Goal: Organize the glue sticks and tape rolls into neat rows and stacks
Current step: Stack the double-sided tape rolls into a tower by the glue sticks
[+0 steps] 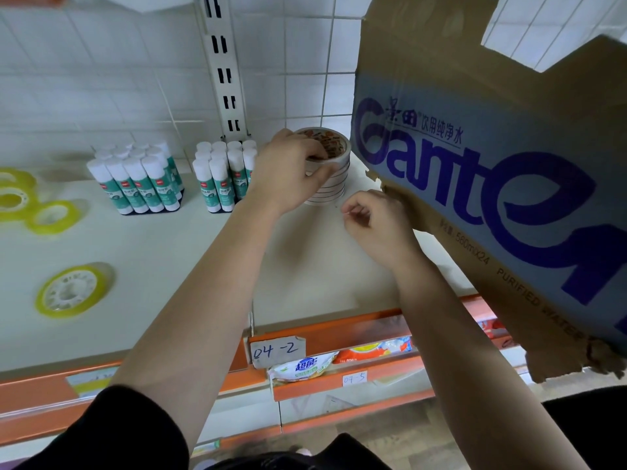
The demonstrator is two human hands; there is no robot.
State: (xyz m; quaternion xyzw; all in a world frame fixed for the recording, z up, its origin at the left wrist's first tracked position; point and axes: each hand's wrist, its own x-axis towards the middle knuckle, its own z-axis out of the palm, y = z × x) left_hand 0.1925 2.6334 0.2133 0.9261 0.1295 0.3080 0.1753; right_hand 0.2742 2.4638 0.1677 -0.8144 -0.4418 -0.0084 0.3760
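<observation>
The left hand (291, 171) curls its fingers and thumb round the top roll (334, 144) of a stack of white tape rolls (330, 188), which stands on the shelf (169, 266) directly under the grip. These rolls look light and stiff, with smooth rims likely to slide on one another, so holding across the outer edge suits them. The stack seems to hold about six, though the hand hides part of it. Just left of the grip stand two shrink-wrapped glue stick bundles (224, 178) (139, 181), roughly a dozen sticks each, rigid and easily tipped. Further left lie about four loose yellow tape rolls (73, 291), blurred. The right hand (371, 220), just right of the grip, is curled by a cardboard box (492, 164) — whether it pinches anything I cannot tell.
</observation>
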